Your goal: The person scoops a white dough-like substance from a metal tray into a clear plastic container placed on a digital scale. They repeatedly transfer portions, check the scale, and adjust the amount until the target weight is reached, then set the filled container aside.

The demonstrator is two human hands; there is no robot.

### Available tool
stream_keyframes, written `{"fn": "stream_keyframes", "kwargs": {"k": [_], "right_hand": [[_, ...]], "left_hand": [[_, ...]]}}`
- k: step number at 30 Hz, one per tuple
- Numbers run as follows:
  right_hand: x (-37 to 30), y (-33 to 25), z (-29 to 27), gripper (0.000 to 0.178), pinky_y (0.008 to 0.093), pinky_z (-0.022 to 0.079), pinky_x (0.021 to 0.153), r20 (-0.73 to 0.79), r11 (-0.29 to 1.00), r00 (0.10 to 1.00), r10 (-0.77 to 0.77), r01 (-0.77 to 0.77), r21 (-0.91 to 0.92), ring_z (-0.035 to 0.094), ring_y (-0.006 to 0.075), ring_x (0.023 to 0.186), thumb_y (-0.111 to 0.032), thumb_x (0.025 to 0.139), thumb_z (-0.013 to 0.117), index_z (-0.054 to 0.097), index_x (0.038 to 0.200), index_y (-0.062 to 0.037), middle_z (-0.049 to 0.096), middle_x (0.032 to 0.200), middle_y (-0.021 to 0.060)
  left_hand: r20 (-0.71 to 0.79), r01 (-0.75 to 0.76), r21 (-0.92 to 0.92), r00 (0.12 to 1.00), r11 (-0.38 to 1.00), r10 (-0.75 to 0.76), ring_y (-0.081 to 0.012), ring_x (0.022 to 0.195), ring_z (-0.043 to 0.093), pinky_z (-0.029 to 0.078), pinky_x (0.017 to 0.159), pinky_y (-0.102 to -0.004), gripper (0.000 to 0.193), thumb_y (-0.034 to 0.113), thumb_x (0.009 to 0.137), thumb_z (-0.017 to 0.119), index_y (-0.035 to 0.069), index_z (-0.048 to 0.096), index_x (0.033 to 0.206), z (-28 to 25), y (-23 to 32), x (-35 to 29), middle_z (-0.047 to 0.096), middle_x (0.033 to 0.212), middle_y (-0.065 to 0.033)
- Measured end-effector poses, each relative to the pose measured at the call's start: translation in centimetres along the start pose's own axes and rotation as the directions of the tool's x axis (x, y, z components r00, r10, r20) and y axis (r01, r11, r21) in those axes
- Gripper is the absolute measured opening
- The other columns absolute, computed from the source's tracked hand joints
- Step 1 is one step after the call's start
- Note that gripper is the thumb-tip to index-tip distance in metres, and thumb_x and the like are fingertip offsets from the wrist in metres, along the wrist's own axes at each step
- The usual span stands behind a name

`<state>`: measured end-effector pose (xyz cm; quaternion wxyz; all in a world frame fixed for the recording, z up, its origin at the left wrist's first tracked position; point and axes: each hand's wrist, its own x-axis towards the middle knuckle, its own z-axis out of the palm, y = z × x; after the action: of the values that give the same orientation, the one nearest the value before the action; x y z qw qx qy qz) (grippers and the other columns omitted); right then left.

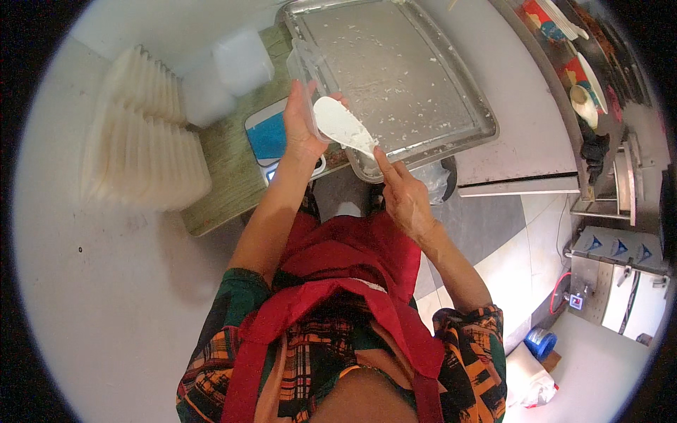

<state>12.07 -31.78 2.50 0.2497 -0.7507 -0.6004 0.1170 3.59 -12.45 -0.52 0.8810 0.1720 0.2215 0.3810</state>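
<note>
My left hand is closed around a clear plastic container, held tilted on its side at the tray's left edge. In my right hand is a white rice paddle, gripped by its handle with the index finger stretched along it. The paddle's broad end meets the container's side near my left fingers; whether food is on it I cannot tell. Just beyond both hands lies a large metal tray, strewn with white bits that look like rice. Below my left wrist is a scale with a blue top, partly covered by my arm.
Stacks of pale plastic containers stand at left on a greenish board, with more translucent tubs behind. A cluttered shelf runs along the right. On the floor at lower right are a blue-lidded tub and a white bag.
</note>
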Motion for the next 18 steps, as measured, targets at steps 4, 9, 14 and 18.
{"fn": "stream_keyframes", "kwargs": {"k": [4,9,14,18], "right_hand": [[-0.8,-0.1,-0.9,0.064,0.0389,0.042,0.055,0.004,0.999,1.000,-0.024,0.024,0.048,0.052,0.0330,0.063,0.007,0.069,0.045,0.032,0.128,-0.0125,0.049,0.079,0.0154],[-1.1,0.1,-2.3,0.063,0.0375,0.042,0.055,0.047,0.999,0.998,-0.037,0.036,0.018,0.051,0.0311,0.062,0.007,0.069,0.045,0.033,0.128,-0.0124,0.049,0.076,0.0135],[-1.4,0.6,-3.3,0.064,0.0364,0.042,0.055,0.033,0.997,0.997,-0.067,0.067,0.027,0.050,0.0305,0.060,0.008,0.068,0.046,0.033,0.128,-0.0130,0.049,0.075,0.0129],[-1.3,1.0,-4.1,0.065,0.0353,0.042,0.054,0.015,0.998,0.998,-0.065,0.064,0.021,0.049,0.0295,0.060,0.009,0.067,0.046,0.035,0.127,-0.0129,0.048,0.073,0.0126]], "left_hand": [[0.047,0.004,0.024,0.999,1.000,-0.005,-0.0295,0.080,0.055,0.047,0.065,-0.0410,0.080,0.054,0.075,0.048,0.008,0.015,0.131,-0.2,0.8,1.1,0.052,0.093,-0.0239],[0.048,0.007,0.127,0.999,0.992,-0.014,-0.0302,0.082,0.055,0.047,0.069,-0.0401,0.081,0.056,0.074,0.048,0.008,0.017,0.132,0.8,1.0,1.0,0.048,0.100,-0.0249],[0.110,0.015,0.120,0.994,0.993,-0.028,-0.0314,0.087,0.053,0.045,0.074,-0.0418,0.084,0.056,0.073,0.050,0.007,0.015,0.132,0.7,1.2,2.2,0.047,0.103,-0.0251],[0.126,-0.004,0.076,0.992,0.997,-0.006,-0.0339,0.093,0.050,0.043,0.079,-0.0449,0.089,0.057,0.072,0.050,0.005,0.010,0.132,1.2,1.4,2.9,0.043,0.107,-0.0259]]}}
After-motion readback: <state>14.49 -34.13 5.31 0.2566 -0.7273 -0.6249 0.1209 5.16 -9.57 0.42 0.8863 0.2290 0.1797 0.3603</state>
